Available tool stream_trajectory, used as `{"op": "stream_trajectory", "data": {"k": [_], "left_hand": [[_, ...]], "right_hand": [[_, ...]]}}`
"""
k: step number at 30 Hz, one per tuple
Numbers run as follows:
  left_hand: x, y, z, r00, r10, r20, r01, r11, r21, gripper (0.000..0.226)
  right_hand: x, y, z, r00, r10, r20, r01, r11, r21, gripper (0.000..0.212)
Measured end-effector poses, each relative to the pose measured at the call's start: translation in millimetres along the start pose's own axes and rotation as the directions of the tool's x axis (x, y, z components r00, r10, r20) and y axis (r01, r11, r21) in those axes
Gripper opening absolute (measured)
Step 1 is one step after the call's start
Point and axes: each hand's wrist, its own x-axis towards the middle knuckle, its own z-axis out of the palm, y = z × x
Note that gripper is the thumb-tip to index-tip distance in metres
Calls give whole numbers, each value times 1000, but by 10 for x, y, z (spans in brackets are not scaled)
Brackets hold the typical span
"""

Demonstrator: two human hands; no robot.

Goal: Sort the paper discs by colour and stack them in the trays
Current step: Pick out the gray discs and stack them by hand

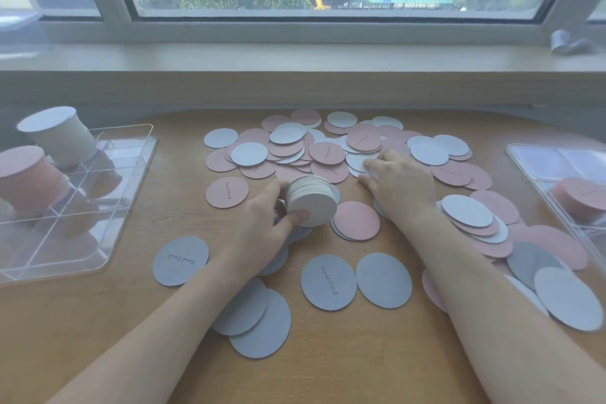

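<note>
My left hand (265, 220) grips a thick stack of white discs (311, 202) held on edge at the table's middle, thumb on its front face. My right hand (398, 185) reaches into the loose heap of pink and white discs (324, 151), its fingertips on a white disc (359, 161). More single discs lie nearer me, white (328, 282) and pink (355, 220). The clear tray at the left (128, 207) holds a white stack (62, 134) and a pink stack (29, 177). A clear tray at the right (531, 154) holds a short pink stack (580, 197).
A wooden table (98, 321) carries everything. The window sill and wall (295, 85) run close behind the heap. Another pile of discs (511, 233) lies under and beside my right forearm, near the right tray.
</note>
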Motion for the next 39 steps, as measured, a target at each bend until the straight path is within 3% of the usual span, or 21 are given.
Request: {"op": "stream_trajectory", "data": {"k": [6,9,14,17,21,25,30,34,39], "left_hand": [[-4,3,-5,1000,3,0,-3,1000,-12,32],[3,-10,-5,1000,6,-5,-6,1000,-4,31],[2,-43,-6,1000,-2,-7,2,1000,1,32],[5,-62,-3,1000,-5,-6,5,1000,-14,32],[1,-41,-12,1000,0,-4,0,1000,-27,33],[-7,-21,-15,1000,5,3,-5,998,-55,35],[-12,-15,-19,1000,16,11,-15,998,-63,48],[-13,-16,-15,999,51,16,-50,999,-17,57],[-8,12,-15,998,59,2,-59,998,-17,47]], "right_hand": [[-2,-20,16,996,-27,-88,22,998,-59,30],[-6,-28,8,980,-3,-201,-4,999,-34,27],[21,-10,-24,928,78,-365,-57,996,70,25],[-19,0,-34,913,98,-397,5,968,249,20],[-135,-71,-100,942,64,-330,126,843,523,13],[-248,-225,-211,979,10,-205,144,676,723,15],[-359,-450,-314,985,-126,-114,160,465,871,25],[-377,-531,-298,982,-177,-64,116,302,946,34],[-386,-552,-320,964,-256,76,-51,103,993,36]]}}
